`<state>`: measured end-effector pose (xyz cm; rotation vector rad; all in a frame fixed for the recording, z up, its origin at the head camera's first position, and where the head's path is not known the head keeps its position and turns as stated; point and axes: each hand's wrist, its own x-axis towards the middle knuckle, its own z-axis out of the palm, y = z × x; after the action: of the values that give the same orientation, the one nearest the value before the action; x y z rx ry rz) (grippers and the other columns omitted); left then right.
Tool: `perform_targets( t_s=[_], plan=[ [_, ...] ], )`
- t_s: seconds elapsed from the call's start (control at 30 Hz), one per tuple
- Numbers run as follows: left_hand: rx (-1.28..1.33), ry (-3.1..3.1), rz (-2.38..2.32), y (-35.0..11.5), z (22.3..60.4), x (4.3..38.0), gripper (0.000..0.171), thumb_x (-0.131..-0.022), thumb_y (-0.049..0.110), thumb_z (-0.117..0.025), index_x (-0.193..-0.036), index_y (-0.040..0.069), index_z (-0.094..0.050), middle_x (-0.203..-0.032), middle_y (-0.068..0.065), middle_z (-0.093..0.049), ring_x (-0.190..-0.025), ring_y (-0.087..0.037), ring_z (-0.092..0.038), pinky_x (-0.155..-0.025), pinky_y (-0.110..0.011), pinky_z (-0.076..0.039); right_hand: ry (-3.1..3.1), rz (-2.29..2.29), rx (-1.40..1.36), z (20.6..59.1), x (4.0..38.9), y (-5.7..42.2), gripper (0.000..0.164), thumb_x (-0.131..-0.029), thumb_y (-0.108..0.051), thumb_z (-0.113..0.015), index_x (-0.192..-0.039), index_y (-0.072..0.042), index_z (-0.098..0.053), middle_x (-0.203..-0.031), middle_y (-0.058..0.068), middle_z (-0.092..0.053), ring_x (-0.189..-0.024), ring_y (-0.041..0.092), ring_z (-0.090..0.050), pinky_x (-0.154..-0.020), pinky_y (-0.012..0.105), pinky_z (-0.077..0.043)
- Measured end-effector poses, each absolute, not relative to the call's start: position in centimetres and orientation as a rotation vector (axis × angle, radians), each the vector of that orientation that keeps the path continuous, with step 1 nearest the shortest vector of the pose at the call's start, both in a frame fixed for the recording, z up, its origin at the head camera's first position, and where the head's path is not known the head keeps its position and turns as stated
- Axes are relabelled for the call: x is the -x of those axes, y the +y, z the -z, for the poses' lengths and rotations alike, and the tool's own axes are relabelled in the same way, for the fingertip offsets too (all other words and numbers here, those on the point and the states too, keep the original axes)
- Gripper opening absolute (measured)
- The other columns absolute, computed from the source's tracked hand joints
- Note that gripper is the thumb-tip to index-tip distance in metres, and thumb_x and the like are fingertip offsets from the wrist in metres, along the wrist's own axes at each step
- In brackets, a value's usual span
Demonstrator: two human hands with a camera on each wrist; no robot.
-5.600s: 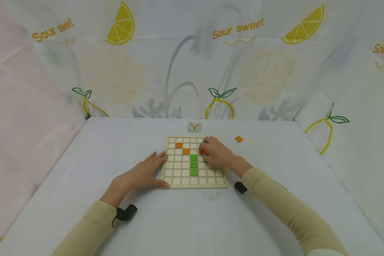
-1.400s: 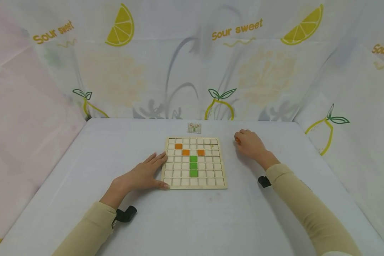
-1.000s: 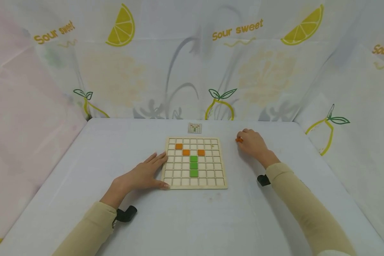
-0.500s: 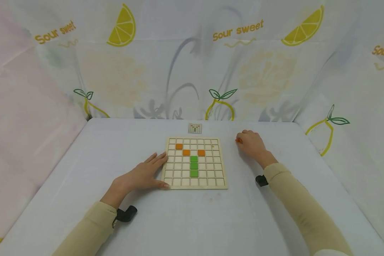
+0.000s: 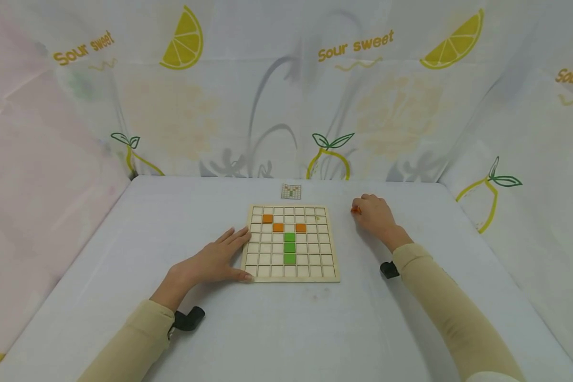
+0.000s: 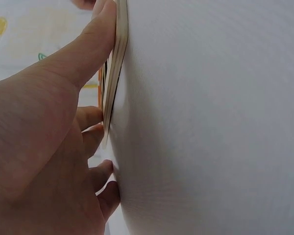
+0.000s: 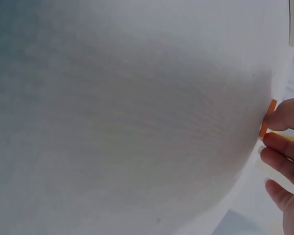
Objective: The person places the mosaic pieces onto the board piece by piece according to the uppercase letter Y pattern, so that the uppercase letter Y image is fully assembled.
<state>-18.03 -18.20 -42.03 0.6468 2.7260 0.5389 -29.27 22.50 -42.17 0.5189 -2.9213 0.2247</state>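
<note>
White cloth covers the desk [image 5: 286, 329], and toward its far right we pinch the orange tile [image 7: 267, 119] up on edge in our right hand's [image 5: 376, 216] closed grip; the grid board [image 5: 290, 276] lies to that tile's left, its left edge braced by our flat, open-fingered left hand [image 5: 210, 262].

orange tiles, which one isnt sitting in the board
The orange tile pinched in the right hand, on the table to the right of the wooden board. The other three orange tiles sit in the grid's upper rows.
</note>
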Motion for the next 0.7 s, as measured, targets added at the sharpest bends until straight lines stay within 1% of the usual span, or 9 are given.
perform_targets(
  t_s=[0.33,0.53,0.7],
  plan=[
    [-0.646,2.726,-0.53,-18.21,42.11,18.09,0.109,-0.079,0.062,-0.073,-0.159,0.01,-0.021,-0.169,-0.006,-0.014,-0.155,-0.039,-0.008,-0.117,-0.067,-0.024,-2.923,-0.235,-0.536,42.09,29.12,22.41,0.009,-0.089,-0.006,-0.067,-0.098,-0.004,-0.07,-0.089,0.014,-0.065,-0.083,0.031,-0.056,-0.075,0.045,-0.049],
    [-0.65,2.727,-0.526,-18.2,42.08,18.13,0.108,-0.08,0.061,-0.073,-0.159,0.01,-0.021,-0.169,-0.007,-0.014,-0.155,-0.04,-0.008,-0.117,-0.067,-0.024,-2.926,-0.235,-0.551,42.23,29.14,22.32,0.01,-0.089,-0.006,-0.065,-0.098,-0.004,-0.07,-0.089,0.013,-0.063,-0.082,0.03,-0.055,-0.073,0.043,-0.048],
    [-0.647,2.729,-0.526,-18.23,42.04,18.11,0.108,-0.079,0.061,-0.073,-0.159,0.01,-0.021,-0.169,-0.007,-0.014,-0.155,-0.04,-0.008,-0.116,-0.067,-0.024,-2.921,-0.248,-0.585,42.37,29.11,22.1,0.01,-0.088,-0.008,-0.067,-0.097,-0.004,-0.071,-0.088,0.012,-0.063,-0.082,0.03,-0.056,-0.073,0.043,-0.048]
  ],
)
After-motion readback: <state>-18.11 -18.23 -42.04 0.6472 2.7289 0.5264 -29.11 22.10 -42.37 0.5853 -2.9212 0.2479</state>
